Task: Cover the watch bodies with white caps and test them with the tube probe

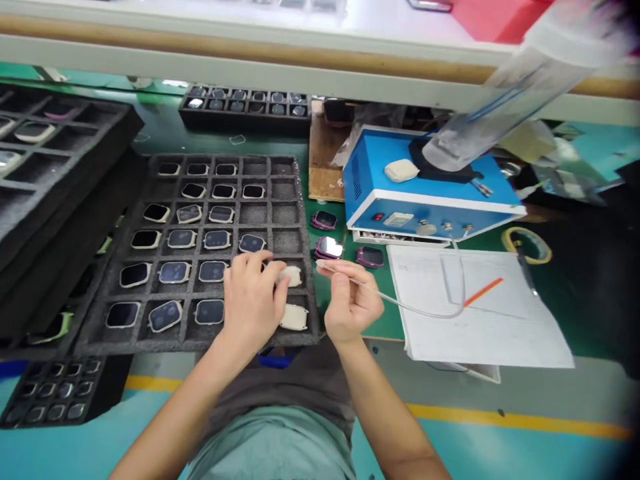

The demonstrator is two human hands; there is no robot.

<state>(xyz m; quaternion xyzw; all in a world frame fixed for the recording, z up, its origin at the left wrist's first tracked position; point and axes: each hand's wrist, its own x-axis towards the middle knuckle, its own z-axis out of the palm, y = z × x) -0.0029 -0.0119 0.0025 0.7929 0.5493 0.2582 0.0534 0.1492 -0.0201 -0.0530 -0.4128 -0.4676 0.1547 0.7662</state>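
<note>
Pinching the thin clear tube in my right hand, tip just beside the dark foam tray. My left hand is over the tray by a cream watch case, honestly can't tell if it's gripping it.

Left hand: turned palm down, reaching forward from the wrist.
Left fingers: bent at the knuckles and angled downward, tips partly hidden.
Left thumb: stretched out to the right, apart from the palm.
Left forearm: bare, slanting in from lower left.
Right hand: turned palm toward the body, near the left but not touching.
Right thumb: raised and pressed toward the forefinger in a pinch.
Other right fingers: curled toward the palm.
Right forearm: bare, slanting in from lower right.
</note>
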